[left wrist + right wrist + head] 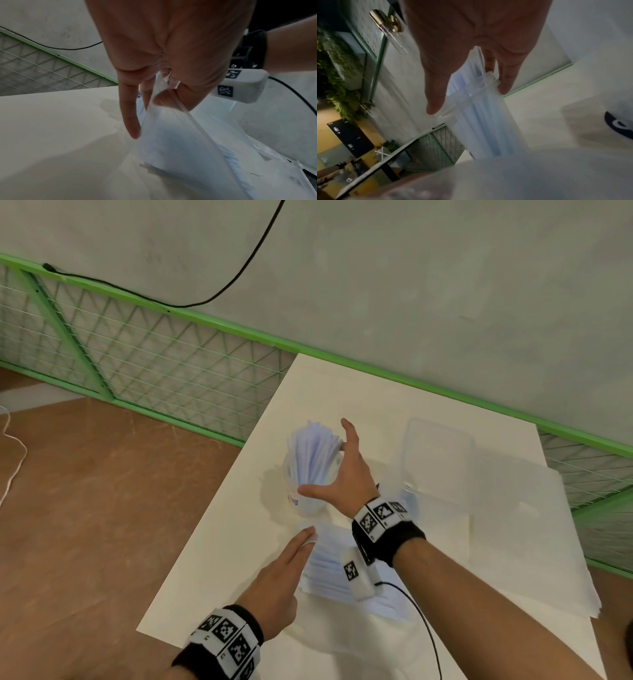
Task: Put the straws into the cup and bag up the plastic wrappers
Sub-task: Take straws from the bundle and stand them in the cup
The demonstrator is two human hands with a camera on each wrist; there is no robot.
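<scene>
A clear cup (305, 506) (484, 128) stands on the white table (239, 559), packed with pale blue straws (315, 450) (465, 75). My right hand (325, 460) (467, 97) is spread over it with straight fingers. The thumb sits by the rim on one side and a fingertip (505, 86) touches the rim on the other. Just in front lies a pile of plastic wrappers (329, 573) (171, 142). My left hand (308, 535) (159, 93) pinches the top sheet's edge between thumb and fingers and lifts it, little finger pointing down.
A clear flat plastic piece (438, 453) lies behind the right wrist. Large white sheets (531, 542) cover the table's right side. A black cable (421, 621) runs from the right wrist camera. The table's left edge drops to brown floor, and a green mesh fence (154, 361) stands behind.
</scene>
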